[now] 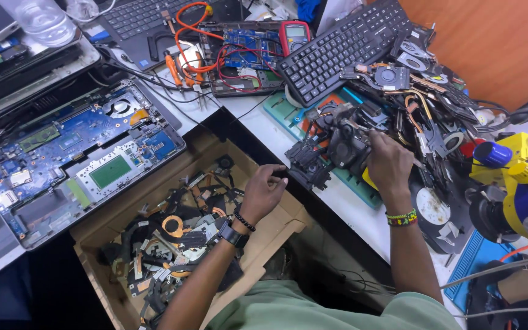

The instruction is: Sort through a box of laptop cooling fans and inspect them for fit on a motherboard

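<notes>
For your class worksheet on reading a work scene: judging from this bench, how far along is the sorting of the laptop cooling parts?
Done: a cardboard box on the floor already holds many fans and copper pipes. In hand: the left hand pinches a small dark piece over the box, while the right hand grips a black fan part on the bench. Left: a big pile of fans by the keyboard remains, so it looks roughly midway.

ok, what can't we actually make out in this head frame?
- What the left hand pinches: too small, fingers cover it.
- Right hand grip on the black fan part: fingertips hidden among parts.
- Cardboard box bottom: buried under scrap.
- Opened laptop: left edge cut off.
</notes>
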